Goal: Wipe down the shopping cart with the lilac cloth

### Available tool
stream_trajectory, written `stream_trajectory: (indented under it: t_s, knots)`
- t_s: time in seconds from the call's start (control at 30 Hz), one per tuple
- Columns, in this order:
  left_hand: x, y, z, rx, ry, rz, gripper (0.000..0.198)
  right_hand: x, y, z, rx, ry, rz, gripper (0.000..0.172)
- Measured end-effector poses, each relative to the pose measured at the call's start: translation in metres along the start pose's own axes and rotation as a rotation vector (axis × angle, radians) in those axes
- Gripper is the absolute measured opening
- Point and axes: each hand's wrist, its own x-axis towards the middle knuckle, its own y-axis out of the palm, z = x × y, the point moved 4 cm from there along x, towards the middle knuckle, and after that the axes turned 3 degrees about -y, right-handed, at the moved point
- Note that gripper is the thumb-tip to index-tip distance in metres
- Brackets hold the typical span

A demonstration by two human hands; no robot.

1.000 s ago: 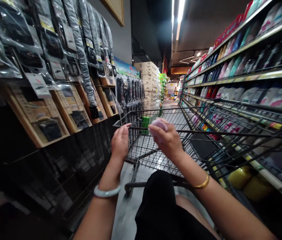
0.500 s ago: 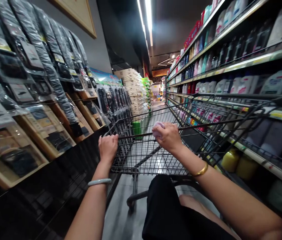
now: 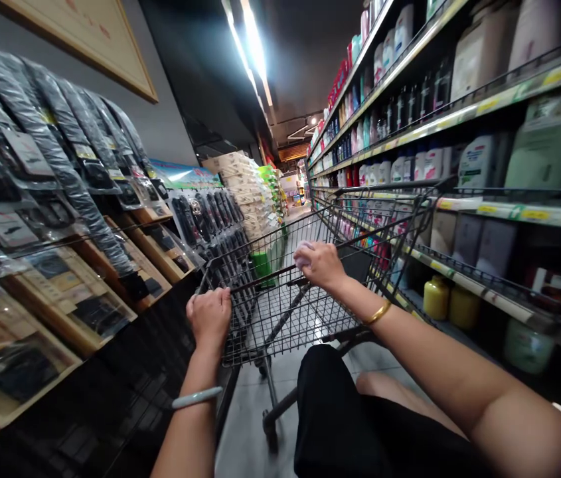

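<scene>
My left hand (image 3: pixel 210 317) is closed over the near left corner of a dark wire shopping cart (image 3: pixel 293 400). On that wrist sits a pale bangle. My right hand (image 3: pixel 326 267) is a fist at the middle of the cart's near rim, with a small crumpled pale-purple thing (image 3: pixel 303 255) in it, soft like cloth or tissue. Whether its fingers also wrap the rim is hidden. A gold bangle circles the right wrist. Through the wires of the tilted-looking basket, the floor shows.
Packaged belts (image 3: pixel 54 156) and boxed sets (image 3: pixel 101 312) line the left wall. Stacked cartons (image 3: pixel 240 179) and a green bin (image 3: pixel 261 265) stand farther along. Bottle shelves (image 3: pixel 524 209) run close along the right. The tiled aisle stretches ahead between them.
The view has turned slightly right, and the shelves and wall goods have shifted left. Both hands keep their places on the cart, the left a little lower in view.
</scene>
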Motion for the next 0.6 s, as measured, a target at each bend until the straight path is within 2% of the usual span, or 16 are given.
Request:
stream_trajectory:
  t_s: [0.2,0.6]
  knots:
    - [0.0,-0.003,-0.019,0.021,0.011,0.007,0.046,0.014,0.001,-0.019,0.031,0.112,0.071,0.018]
    - [0.007,0.005,-0.062,0.041,0.049,-0.015,0.038,0.042,0.021,-0.072,0.053,0.189,0.131,0.024]
